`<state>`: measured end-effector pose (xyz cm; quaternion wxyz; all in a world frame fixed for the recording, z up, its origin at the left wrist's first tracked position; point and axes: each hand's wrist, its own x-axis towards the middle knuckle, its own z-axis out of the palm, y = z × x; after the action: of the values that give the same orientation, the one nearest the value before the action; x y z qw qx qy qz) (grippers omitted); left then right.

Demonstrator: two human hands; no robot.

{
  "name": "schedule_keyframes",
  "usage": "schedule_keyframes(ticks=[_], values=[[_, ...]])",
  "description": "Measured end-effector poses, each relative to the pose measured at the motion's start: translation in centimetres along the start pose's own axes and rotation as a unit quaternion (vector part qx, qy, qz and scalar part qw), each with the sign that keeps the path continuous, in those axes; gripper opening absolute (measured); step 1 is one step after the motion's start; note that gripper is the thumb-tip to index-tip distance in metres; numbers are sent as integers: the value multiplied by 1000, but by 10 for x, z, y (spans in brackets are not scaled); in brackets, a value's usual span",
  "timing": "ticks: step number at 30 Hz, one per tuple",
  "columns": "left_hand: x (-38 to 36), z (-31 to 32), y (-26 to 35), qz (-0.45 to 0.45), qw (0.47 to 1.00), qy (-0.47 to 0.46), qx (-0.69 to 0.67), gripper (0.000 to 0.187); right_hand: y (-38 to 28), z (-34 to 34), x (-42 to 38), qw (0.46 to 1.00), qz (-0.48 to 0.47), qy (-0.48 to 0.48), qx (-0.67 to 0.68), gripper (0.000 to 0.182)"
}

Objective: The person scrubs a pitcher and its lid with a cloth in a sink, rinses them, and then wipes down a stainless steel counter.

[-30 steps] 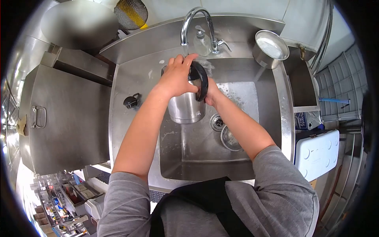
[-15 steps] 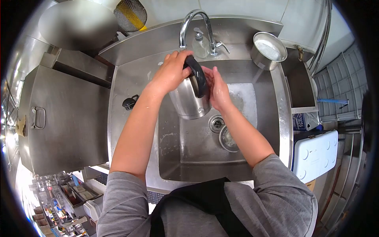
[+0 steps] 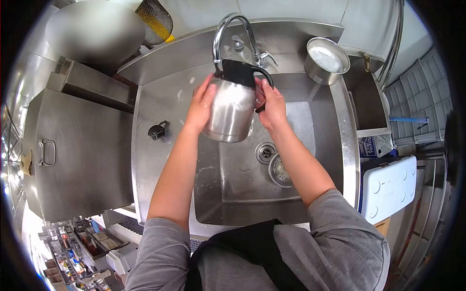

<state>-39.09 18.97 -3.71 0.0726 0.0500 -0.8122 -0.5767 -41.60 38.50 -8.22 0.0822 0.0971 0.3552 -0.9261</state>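
A stainless steel thermal carafe (image 3: 229, 109) with a black collar and handle is held up over the sink (image 3: 242, 186), roughly upright under the tap (image 3: 217, 53). My left hand (image 3: 201, 106) presses against the left side of its body, thumb toward me. On the other side my right hand (image 3: 271, 106) is closed around the black handle. Whether water runs from the spout is hard to make out. To the left, a small black lid (image 3: 157, 131) lies on the steel drainboard. A strainer basket (image 3: 280, 172) rests in the sink beside the drain (image 3: 265, 153).
Behind the tap stands a soap pump bottle (image 3: 239, 46). A steel pot (image 3: 327, 60) sits at the sink's back right corner. A white cool box (image 3: 390, 189) is at the right, and a steel cabinet (image 3: 82, 155) with a handle at the left.
The carafe has turned so its handle points right, and it is more upright. My left hand has moved from the top to the body's left side; my right hand now grips the handle.
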Motion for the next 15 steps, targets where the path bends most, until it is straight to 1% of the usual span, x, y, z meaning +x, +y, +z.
schedule_keyframes(ticks=[1, 2, 3, 4, 5, 6, 7, 8, 9, 11, 12, 14, 15], values=[[-5, -6, 1, -130, 984, -42, -111, 69, -2, 0, 1, 997, 18, -7, 72, 25], [-7, -13, -3, -129, 984, -43, -111, 69, -1, 0, 1, 997, 18, -7, 72, 25], [-9, -18, -4, -237, 954, -62, -172, 71, 1, -2, 1, 996, 27, -14, 89, 27], [-11, -20, -6, -342, 908, -80, -230, 74, 4, -4, 0, 993, 36, -21, 106, 30], [-14, -24, -8, -305, 920, -103, -224, 74, 7, -5, -2, 994, 35, -21, 106, 30], [-13, -25, -6, -305, 920, -104, -224, 74, 11, -6, -4, 990, 57, 15, 130, 33], [-12, -27, -5, -307, 918, -128, -218, 72, 16, -9, -6, 983, 79, 52, 155, 36], [-12, -29, -3, -310, 914, -152, -211, 71, 23, -13, -5, 983, 80, 52, 155, 36], [-14, -30, 0, -311, 914, -151, -211, 71, 28, -14, -5, 976, 92, 82, 178, 36], [-18, -31, 9, -215, 935, -209, -188, 67, 35, -19, -8, 957, 126, 137, 225, 34], [-19, -31, 16, -216, 935, -209, -188, 67, 47, -33, -4, 956, 126, 137, 225, 34], [-19, -33, 27, -161, 941, -247, -166, 63, 84, -71, 9, 942, 168, 105, 270, 33], [-17, -34, 27, -161, 941, -247, -166, 63, 86, -68, 5, 942, 168, 105, 270, 33]])
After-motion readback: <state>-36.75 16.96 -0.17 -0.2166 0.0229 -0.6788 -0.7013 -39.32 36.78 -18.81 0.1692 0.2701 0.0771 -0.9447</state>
